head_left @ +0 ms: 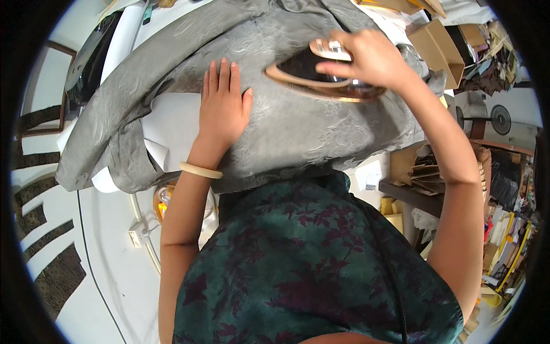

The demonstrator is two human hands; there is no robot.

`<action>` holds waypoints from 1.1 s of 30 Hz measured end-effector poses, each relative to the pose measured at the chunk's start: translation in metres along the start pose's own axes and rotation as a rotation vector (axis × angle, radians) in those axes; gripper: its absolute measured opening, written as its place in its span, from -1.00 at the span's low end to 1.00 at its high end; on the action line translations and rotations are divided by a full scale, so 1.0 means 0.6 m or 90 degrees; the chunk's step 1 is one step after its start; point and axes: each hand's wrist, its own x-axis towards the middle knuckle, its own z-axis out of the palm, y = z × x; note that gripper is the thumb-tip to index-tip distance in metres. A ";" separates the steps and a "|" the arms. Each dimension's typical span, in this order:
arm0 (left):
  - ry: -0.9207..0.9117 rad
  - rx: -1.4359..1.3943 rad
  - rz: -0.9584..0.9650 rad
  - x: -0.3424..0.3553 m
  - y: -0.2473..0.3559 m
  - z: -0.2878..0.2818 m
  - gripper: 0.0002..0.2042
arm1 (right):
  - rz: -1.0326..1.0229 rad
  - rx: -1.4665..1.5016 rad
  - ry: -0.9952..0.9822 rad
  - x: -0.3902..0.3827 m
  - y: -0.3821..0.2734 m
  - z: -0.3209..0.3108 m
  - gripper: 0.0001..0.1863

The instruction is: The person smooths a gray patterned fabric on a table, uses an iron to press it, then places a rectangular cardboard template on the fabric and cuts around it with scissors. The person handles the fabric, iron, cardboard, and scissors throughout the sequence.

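A grey patterned fabric point(309, 137) lies spread in front of me, with folds along its upper left. My left hand point(222, 109) rests palm down on it, fingers straight, beside a white sheet point(172, 129) that shows at the fabric's left. My right hand point(372, 60) grips the handle of a dark iron with a copper-coloured soleplate point(295, 74), which is on or just over the fabric to the right of my left hand; I cannot tell whether it touches.
Cardboard boxes point(435, 51) and piled scraps point(492, 54) sit at the upper right, near a small fan point(500, 119). Shelves with folded cardboard point(424, 172) stand to my right. A cable point(86, 252) and a power strip point(136, 235) show at the lower left.
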 end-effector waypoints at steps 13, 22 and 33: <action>-0.035 -0.041 0.074 -0.053 0.042 -0.040 -0.30 | 0.083 0.190 0.204 -0.039 0.056 -0.118 -0.36; -0.013 -0.076 0.072 -0.035 0.062 -0.011 -0.35 | 0.157 0.062 0.013 -0.182 -0.073 -0.040 -0.41; -0.062 -0.017 0.049 -0.031 0.072 -0.019 -0.35 | 0.123 -0.078 0.071 -0.124 0.102 0.018 -0.29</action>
